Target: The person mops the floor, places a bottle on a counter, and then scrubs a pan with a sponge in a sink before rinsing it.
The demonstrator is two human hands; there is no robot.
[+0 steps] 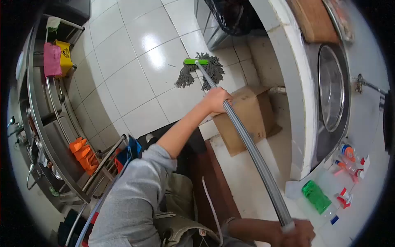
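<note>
A mop with a striped grey handle runs diagonally across the view. Its green clamp and grey string head lie on the white tiled floor at the top middle. My left hand is wrapped round the handle partway down its length, the arm stretched forward in a grey sleeve. At the bottom right, my right hand closes round the handle's upper end and is slightly blurred. A brown cardboard box stands just beneath the handle, beside my left hand.
Along the left runs a steel counter with a pink cloth, a yellow cloth and an orange cloth on its rails. Spray bottles and a green-filled bottle stand at the lower right. A black bag hangs at the top.
</note>
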